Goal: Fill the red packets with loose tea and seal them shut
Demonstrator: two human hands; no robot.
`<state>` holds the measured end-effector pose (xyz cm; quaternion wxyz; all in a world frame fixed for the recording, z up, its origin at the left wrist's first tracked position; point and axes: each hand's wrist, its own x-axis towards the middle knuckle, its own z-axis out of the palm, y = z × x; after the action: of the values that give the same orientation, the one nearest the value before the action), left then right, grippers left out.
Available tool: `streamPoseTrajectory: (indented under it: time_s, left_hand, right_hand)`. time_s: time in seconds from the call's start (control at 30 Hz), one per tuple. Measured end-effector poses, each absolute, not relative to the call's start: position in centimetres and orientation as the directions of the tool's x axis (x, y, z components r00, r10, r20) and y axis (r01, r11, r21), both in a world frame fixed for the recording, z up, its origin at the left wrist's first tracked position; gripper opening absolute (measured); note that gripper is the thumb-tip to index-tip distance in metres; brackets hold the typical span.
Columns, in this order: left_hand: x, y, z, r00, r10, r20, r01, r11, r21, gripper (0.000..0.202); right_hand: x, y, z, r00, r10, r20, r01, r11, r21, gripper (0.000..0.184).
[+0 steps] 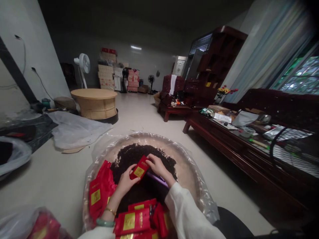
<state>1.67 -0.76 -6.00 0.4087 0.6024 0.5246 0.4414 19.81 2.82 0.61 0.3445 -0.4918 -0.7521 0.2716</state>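
Observation:
A small red packet [139,171] with a gold label is tilted between my two hands, above the round, shallow basket [191,166] lined with clear plastic. My left hand [125,180] grips its lower left edge. At the upper right corner, my right hand [156,164] pinches the packet. Behind and beneath them lies a heap of dark, loose dried leaves [129,153], like tea. A purple-edged object [159,180] shows partly under my right wrist. More red packets [134,220] lie at the basket's near side, and others [97,196] rest at its left.
A clear plastic bag [41,225] of red packets is at the lower left. Plastic sheeting [74,129] lies on the floor beside a round wooden stand [96,106]. To the right runs a dark wooden table [219,132] with clutter, and a black fan cage [294,152] stands near it.

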Motion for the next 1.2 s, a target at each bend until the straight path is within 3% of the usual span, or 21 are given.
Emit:
streamPoseTrajectory:
  time_s: [0.1,0.3,0.47,0.6,0.7,0.73,0.8,0.87,0.93,1.03,1.2]
  left_hand:
    - [1.3,-0.9,-5.9,0.128,0.992,0.012,0.247,-0.044,0.968,0.048]
    - [2.1,-1.7,-4.4,0.234,0.972,-0.010,0.250,-0.050,0.967,0.042]
    - [2.7,-2.3,-3.8,0.354,0.925,-0.136,0.029,0.134,0.991,0.047]
    - [2.7,-2.7,-4.0,0.397,0.891,-0.219,-0.157,0.301,0.940,0.050]
    - [2.5,-2.7,-4.3,0.358,0.905,-0.230,-0.229,0.325,0.918,0.045]
    - [2.4,-2.6,-4.5,0.346,0.908,-0.237,-0.252,0.334,0.908,0.043]
    - [2.3,-2.4,-4.7,0.317,0.913,-0.257,-0.301,0.354,0.886,0.039]
    - [2.3,-2.3,-4.9,0.295,0.917,-0.267,-0.345,0.363,0.866,0.037]
    - [2.4,-2.3,-5.0,0.295,0.916,-0.273,-0.367,0.372,0.852,0.037]
    - [2.5,-2.4,-5.1,0.317,0.906,-0.281,-0.374,0.392,0.840,0.037]
    - [2.3,-2.5,-5.2,0.339,0.901,-0.271,-0.365,0.391,0.845,0.042]
  right_hand:
    - [20.4,3.0,0.5,-0.244,0.936,0.254,0.505,0.347,-0.791,0.015]
    - [19.7,1.9,1.1,-0.244,0.955,0.168,0.471,0.268,-0.840,0.024]
    - [18.3,1.3,1.4,-0.343,0.926,0.161,0.417,0.303,-0.857,0.028]
    - [18.8,1.7,0.8,-0.125,0.957,0.263,0.402,0.291,-0.868,0.022]
    - [20.8,1.9,-0.5,-0.066,0.968,0.242,0.625,0.229,-0.747,0.022]
    - [21.5,1.8,-1.1,-0.109,0.980,0.165,0.739,0.191,-0.646,0.025]
    - [22.7,1.3,-2.2,-0.155,0.986,-0.067,0.896,0.112,-0.429,0.047]
    - [23.3,0.6,-3.3,-0.147,0.977,-0.155,0.950,0.095,-0.299,0.061]
    - [23.5,0.1,-4.1,-0.133,0.981,-0.143,0.960,0.092,-0.266,0.059]
    - [23.6,0.1,-4.8,-0.114,0.988,-0.108,0.939,0.072,-0.337,0.046]
    - [25.0,1.1,-3.5,-0.161,0.987,-0.004,0.682,0.108,-0.723,0.039]
